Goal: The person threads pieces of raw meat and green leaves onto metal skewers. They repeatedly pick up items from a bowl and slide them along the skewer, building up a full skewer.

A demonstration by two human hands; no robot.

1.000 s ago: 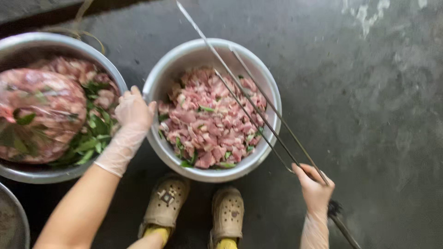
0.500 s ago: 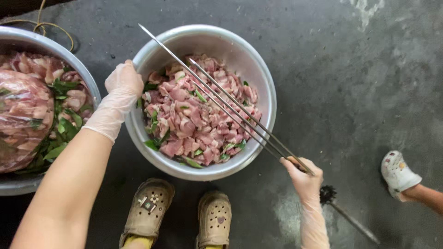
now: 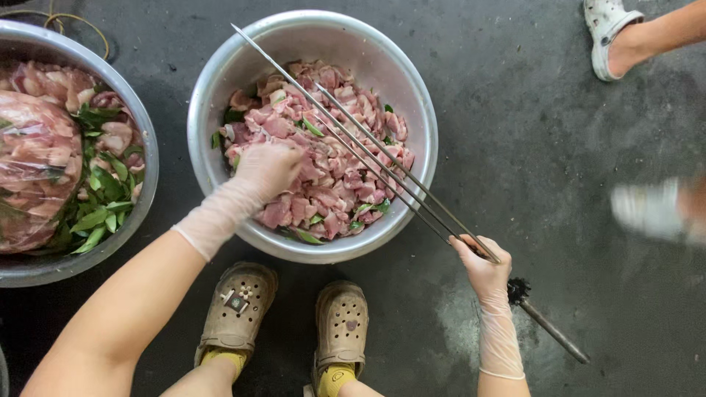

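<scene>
Head view shows the gloved left hand [image 3: 268,167] pressed closed on soft, slippery meat pieces [image 3: 331,184] in the metal bowl [image 3: 412,95], while the right hand [image 3: 482,268] pinches stiff, thin metal skewers [image 3: 368,143] by their near ends.

A thin, translucent plastic glove is covering the left hand [image 3: 268,169], wrinkling at the wrist; the same film is sheathing the right hand [image 3: 482,268]. The skewers [image 3: 368,143] are showing as bare, smooth metal, faintly shining. The bowl [image 3: 412,95] is looking like brushed, dull-gleaming metal. The raw meat [image 3: 331,184] is glistening wet. The floor [image 3: 515,147] is appearing as rough, matt grey concrete.
</scene>
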